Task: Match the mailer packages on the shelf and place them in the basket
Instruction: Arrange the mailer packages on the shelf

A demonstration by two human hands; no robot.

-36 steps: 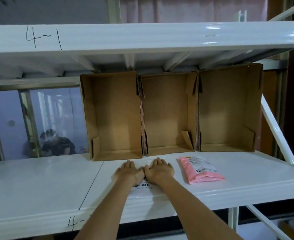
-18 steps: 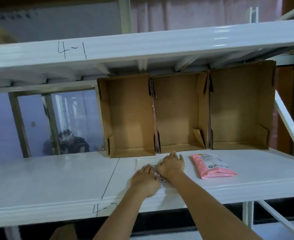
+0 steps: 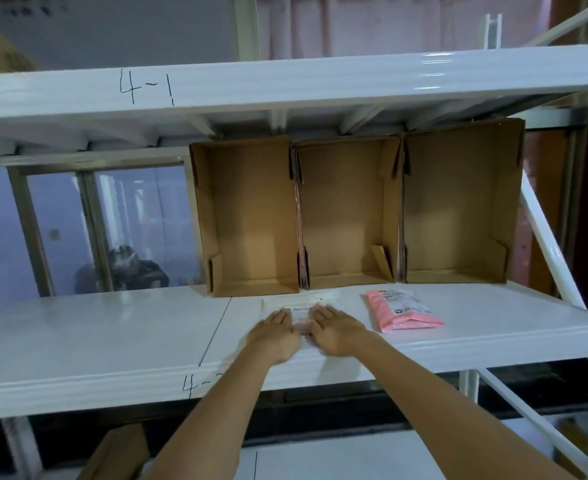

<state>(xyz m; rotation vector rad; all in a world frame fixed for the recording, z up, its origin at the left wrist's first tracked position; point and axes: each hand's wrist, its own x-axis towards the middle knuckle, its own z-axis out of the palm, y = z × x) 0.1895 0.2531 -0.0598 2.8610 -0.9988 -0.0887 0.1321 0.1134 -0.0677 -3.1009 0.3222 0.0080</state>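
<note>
View: one camera, worn on the person's head.
Looks: forward and a bit down at the white shelf [image 3: 95, 341].
Near: both arms reach out from the bottom edge; the shelf's front lip is close.
Far: three cardboard boxes [image 3: 348, 216] stand at the back.
Above: the upper shelf [image 3: 320, 81] is seen from below.
Shared: nothing, only one view.

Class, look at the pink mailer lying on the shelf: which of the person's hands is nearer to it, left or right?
Right. The right hand lies flat on the white mailer, just left of the pink mailer without touching it. The left hand rests farther left, beyond the right hand.
</note>
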